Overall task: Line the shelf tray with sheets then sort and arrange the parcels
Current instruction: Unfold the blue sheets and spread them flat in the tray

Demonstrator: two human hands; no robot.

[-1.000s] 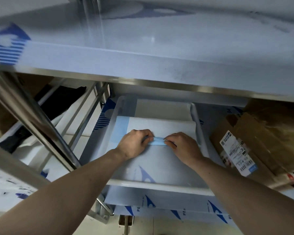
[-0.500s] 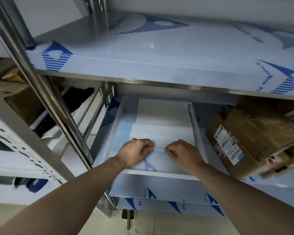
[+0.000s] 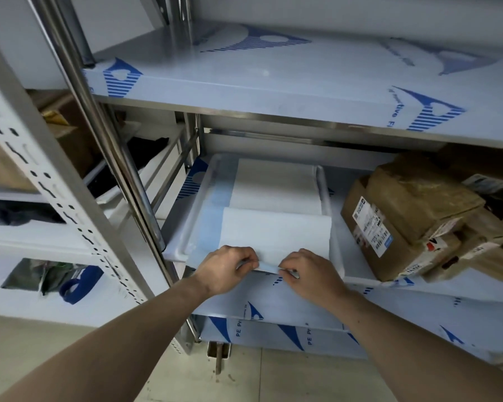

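head cam, looks fwd and down, close on shelf tray; single view

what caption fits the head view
Both hands, left hand and right hand, pinch the near sheet over the tray front edge.

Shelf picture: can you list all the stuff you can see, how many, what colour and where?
Tray: one, white, on the middle shelf.
Sheets: two, white with blue edges, in the tray; near sheet in front, far sheet behind it.
Parcels: a brown pile on the same shelf, right of the tray; the exact count is unclear.
Label: one, white with black print, on the front parcel.
Shelves: metal, covered in white film with blue logos.
Bag handle: one, dark blue, on the left rack, low down.
Left hand: pinches the near sheet's front edge.
Right hand: pinches the same edge.
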